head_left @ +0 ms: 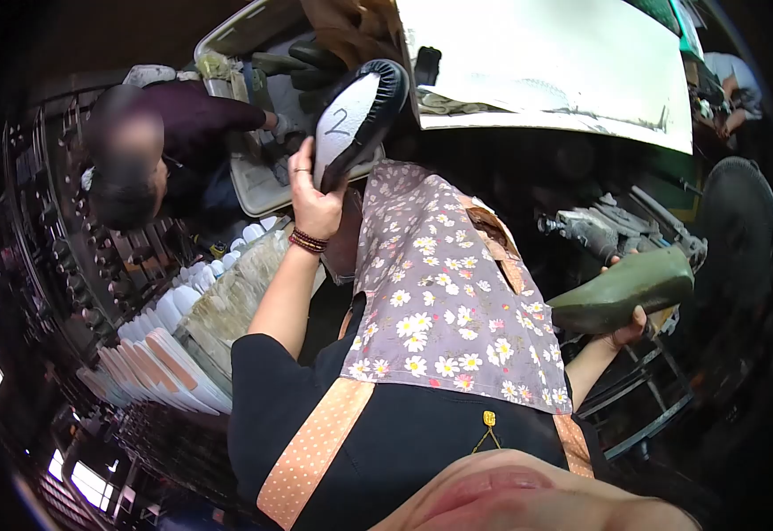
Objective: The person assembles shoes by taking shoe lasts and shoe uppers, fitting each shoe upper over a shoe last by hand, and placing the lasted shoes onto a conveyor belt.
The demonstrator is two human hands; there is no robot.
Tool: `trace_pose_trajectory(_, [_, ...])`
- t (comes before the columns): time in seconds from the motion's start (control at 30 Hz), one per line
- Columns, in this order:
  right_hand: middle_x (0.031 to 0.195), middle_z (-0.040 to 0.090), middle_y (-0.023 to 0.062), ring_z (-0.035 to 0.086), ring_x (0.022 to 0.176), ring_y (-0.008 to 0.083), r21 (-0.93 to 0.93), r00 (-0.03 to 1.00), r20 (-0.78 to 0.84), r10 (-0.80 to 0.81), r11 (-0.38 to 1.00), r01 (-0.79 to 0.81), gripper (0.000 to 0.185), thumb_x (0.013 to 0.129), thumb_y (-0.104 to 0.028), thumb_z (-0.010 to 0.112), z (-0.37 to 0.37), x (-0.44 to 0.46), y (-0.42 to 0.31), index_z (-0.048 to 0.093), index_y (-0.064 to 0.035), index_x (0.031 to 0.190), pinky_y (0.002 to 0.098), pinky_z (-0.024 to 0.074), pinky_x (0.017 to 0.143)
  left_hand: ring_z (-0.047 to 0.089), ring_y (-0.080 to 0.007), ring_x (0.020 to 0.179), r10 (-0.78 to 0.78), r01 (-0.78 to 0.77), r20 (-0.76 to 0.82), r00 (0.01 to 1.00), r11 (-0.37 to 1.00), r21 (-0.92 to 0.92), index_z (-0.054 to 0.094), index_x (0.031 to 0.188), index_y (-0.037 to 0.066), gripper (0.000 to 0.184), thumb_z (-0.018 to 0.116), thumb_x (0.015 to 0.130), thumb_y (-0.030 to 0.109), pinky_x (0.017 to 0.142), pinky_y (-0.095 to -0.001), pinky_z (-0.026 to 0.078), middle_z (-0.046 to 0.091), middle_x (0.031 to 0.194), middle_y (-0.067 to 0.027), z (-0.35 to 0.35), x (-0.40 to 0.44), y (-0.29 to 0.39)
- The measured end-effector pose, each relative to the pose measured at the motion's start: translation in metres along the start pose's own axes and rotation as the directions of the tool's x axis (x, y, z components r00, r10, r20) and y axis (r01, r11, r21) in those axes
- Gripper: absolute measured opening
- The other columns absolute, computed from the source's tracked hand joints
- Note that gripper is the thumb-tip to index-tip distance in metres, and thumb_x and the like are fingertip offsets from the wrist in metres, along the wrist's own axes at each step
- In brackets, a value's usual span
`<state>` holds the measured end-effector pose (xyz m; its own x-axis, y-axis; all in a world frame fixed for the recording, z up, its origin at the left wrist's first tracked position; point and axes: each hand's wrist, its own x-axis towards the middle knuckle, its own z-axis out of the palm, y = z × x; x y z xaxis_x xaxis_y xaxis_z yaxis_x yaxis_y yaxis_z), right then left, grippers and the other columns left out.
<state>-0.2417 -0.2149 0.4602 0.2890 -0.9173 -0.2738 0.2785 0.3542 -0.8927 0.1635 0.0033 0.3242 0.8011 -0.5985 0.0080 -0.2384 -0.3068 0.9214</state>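
Observation:
My left hand [316, 196] is closed round the narrow end of a black shoe upper stretched over a last [388, 93]. Its sole side faces me and shows a white insole [344, 124] marked with a handwritten "2", with pleated black edging about the rim. On the other side, my right hand [634, 329] grips a green shoe last [630, 290] from beneath and behind, its fingers partly hidden by the last. The two things are held well apart, on either side of my flowered apron [444, 292].
A pale plastic bin [249, 190] with dark lasts stands ahead left, where a co-worker's dark sleeve [196, 111] reaches in. White insoles [161, 314] are stacked at left. A white board [546, 62] lies ahead, a metal tool [594, 232] at right near a fan [738, 212].

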Motion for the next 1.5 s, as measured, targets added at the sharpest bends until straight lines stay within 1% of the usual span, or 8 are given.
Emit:
trace_pose_trajectory(0.07, [0.133, 0.038, 0.0182, 0.048, 0.114, 0.0337, -0.031, 0.992, 0.067, 0.111, 0.994, -0.109, 0.087, 0.062, -0.028, 0.065, 0.016, 0.017, 0.007, 0.029, 0.0009, 0.135, 0.0451, 0.0456, 0.093, 0.053, -0.0172, 0.107, -0.205, 0.330, 0.280, 0.938, 0.772, -0.544, 0.043, 0.127, 0.000, 0.063, 0.072, 0.071, 0.000, 0.094, -0.0312, 0.040, 0.054, 0.118, -0.0073, 0.000, -0.001, 0.014])
trace_pose_trajectory(0.33, [0.124, 0.049, 0.0143, 0.054, 0.106, 0.0272, -0.390, 0.806, 0.229, 0.545, 0.810, -0.437, 0.080, 0.061, -0.027, 0.067, 0.074, 0.083, 0.044, 0.038, 0.0010, 0.131, 0.0389, 0.0472, 0.089, 0.055, -0.0205, 0.092, -0.129, 0.616, 0.606, 0.785, 0.066, -0.785, 0.042, 0.127, 0.002, 0.085, 0.060, 0.073, 0.065, 0.085, -0.0345, 0.045, 0.055, 0.109, -0.0079, -0.012, -0.036, 0.006])
trace_pose_trajectory(0.57, [0.118, 0.052, 0.0110, 0.052, 0.105, 0.0197, -0.683, 0.451, 0.267, 0.852, 0.498, -0.535, 0.073, 0.068, -0.026, 0.061, 0.113, 0.133, 0.087, 0.038, 0.0002, 0.133, 0.0311, 0.0407, 0.092, 0.053, -0.0221, 0.069, -0.115, 0.735, 0.796, 0.594, -0.323, -0.596, 0.041, 0.131, 0.011, 0.050, 0.041, 0.093, 0.042, 0.068, -0.0365, 0.046, 0.056, 0.079, -0.0103, -0.014, -0.057, 0.000])
trace_pose_trajectory(0.9, [0.117, 0.054, 0.0095, 0.054, 0.100, 0.0159, -0.863, 0.144, 0.294, 0.945, 0.327, -0.384, 0.078, 0.073, -0.025, 0.061, 0.246, 0.183, 0.176, 0.029, -0.0057, 0.141, 0.0301, 0.0426, 0.089, 0.058, -0.0288, 0.094, -0.463, 0.540, 0.570, 0.679, -0.210, -0.815, 0.033, 0.135, 0.004, 0.111, 0.056, 0.059, 0.080, 0.083, -0.0417, 0.049, 0.057, 0.105, -0.0188, -0.010, -0.093, -0.009])
trace_pose_trajectory(1.03, [0.125, 0.051, 0.0139, 0.054, 0.105, 0.0184, -0.908, 0.243, 0.309, 0.920, 0.361, -0.211, 0.084, 0.070, -0.026, 0.065, 0.261, 0.190, 0.258, 0.027, -0.0053, 0.143, 0.0300, 0.0418, 0.092, 0.056, -0.0290, 0.094, -0.464, 0.553, 0.575, 0.674, -0.199, -0.809, 0.034, 0.135, 0.003, 0.117, 0.058, 0.052, 0.083, 0.083, -0.0419, 0.047, 0.056, 0.104, -0.0191, -0.004, -0.098, -0.024])
trace_pose_trajectory(1.1, [0.120, 0.056, 0.0169, 0.054, 0.107, 0.0203, -0.861, 0.400, 0.508, 0.763, 0.454, 0.229, 0.069, 0.073, -0.023, 0.064, 0.275, 0.170, 0.253, 0.042, -0.0017, 0.134, 0.0292, 0.0397, 0.095, 0.056, -0.0287, 0.092, -0.460, 0.581, 0.587, 0.666, -0.174, -0.795, 0.034, 0.134, 0.003, 0.119, 0.057, 0.050, 0.084, 0.081, -0.0416, 0.047, 0.056, 0.102, -0.0189, -0.003, -0.093, -0.027])
trace_pose_trajectory(1.33, [0.129, 0.048, 0.0098, 0.049, 0.113, 0.0163, -0.643, 0.430, 0.587, 0.686, 0.718, -0.268, 0.049, 0.090, -0.025, 0.057, 0.308, 0.133, 0.155, 0.042, -0.0120, 0.135, 0.0313, 0.0406, 0.094, 0.054, -0.0264, 0.108, -0.285, 0.613, 0.569, 0.772, 0.097, -0.784, 0.036, 0.133, -0.001, 0.098, 0.050, 0.071, 0.073, 0.093, -0.0392, 0.044, 0.052, 0.121, -0.0164, -0.014, -0.046, 0.013])
trace_pose_trajectory(1.5, [0.128, 0.044, 0.0121, 0.047, 0.114, 0.0210, -0.401, 0.573, 0.734, 0.364, 0.914, -0.066, 0.074, 0.079, -0.022, 0.072, 0.317, 0.124, 0.089, 0.030, -0.0134, 0.139, 0.0349, 0.0411, 0.095, 0.057, -0.0174, 0.104, -0.231, 0.594, 0.551, 0.802, 0.417, -0.689, 0.049, 0.122, -0.003, 0.073, 0.056, 0.082, 0.057, 0.091, -0.0304, 0.044, 0.058, 0.116, -0.0103, -0.009, -0.003, 0.062])
